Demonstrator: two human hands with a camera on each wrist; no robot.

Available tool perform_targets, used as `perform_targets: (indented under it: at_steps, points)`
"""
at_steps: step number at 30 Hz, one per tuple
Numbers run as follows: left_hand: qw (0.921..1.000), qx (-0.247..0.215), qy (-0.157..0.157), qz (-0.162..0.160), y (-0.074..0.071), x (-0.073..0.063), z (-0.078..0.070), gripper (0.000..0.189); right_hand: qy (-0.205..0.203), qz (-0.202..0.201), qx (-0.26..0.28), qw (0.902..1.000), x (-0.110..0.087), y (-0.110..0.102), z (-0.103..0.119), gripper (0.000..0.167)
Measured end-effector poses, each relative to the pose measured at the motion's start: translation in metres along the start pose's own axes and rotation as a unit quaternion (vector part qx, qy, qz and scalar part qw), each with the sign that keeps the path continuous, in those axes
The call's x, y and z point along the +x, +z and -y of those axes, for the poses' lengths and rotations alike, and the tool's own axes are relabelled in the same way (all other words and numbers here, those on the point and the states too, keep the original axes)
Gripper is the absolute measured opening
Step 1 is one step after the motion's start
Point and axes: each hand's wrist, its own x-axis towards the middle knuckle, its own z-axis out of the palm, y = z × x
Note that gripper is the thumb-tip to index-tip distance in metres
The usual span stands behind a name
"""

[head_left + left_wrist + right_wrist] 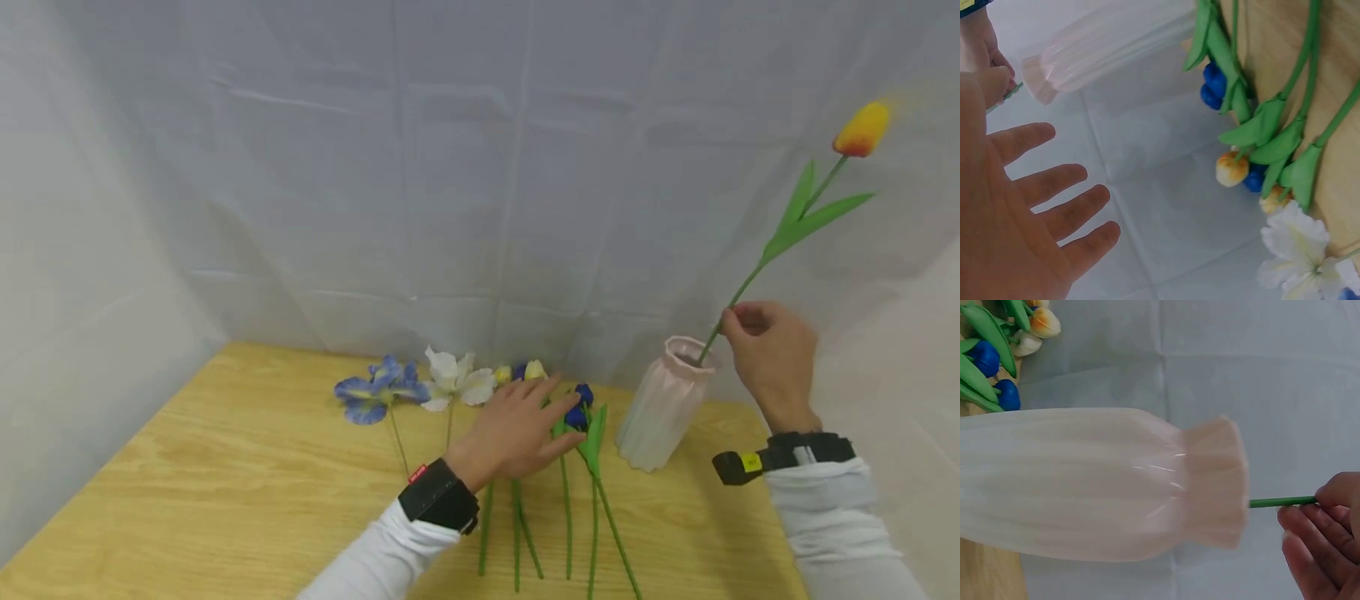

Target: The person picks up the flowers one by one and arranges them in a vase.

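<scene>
A yellow-and-red tulip [862,131] with green leaves leans to the right, its lower stem inside the mouth of a pink-and-white ribbed vase [663,408]. My right hand [776,354] pinches that stem between thumb and fingers just above the rim; the right wrist view shows the green stem [1282,502] between the vase's ruffled mouth and the fingertips. My left hand [517,429] hovers over the flowers lying on the table, fingers straight and spread, holding nothing. Beneath and beside it lie blue tulips [579,407] and pale yellow tulips [1232,169] with green stems.
Left of the tulips, a white flower [453,379] and a blue-violet flower [378,390] lie on the wooden table [225,483]. A grey cloth backdrop [465,192] hangs behind the table's back edge. Several green stems point towards the front.
</scene>
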Motion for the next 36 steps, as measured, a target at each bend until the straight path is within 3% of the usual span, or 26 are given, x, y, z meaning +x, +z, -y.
perform_targets:
  at_steps: [7, 17, 36]
  points:
    - [1.0000, 0.003, -0.008, 0.005, 0.008, -0.008, 0.003, 0.056, 0.024, 0.037, -0.036, 0.9984, -0.010, 0.008, -0.009, 0.040]
    - [0.9995, -0.015, -0.025, 0.009, 0.016, -0.020, 0.010, 0.057, 0.027, 0.076, -0.057, 0.9951, -0.021, 0.012, -0.013, 0.043]
    - [0.9973, -0.046, -0.042, 0.039, 0.035, -0.036, 0.012, 0.056, 0.031, 0.091, -0.084, 0.9918, -0.032, 0.010, -0.013, 0.050]
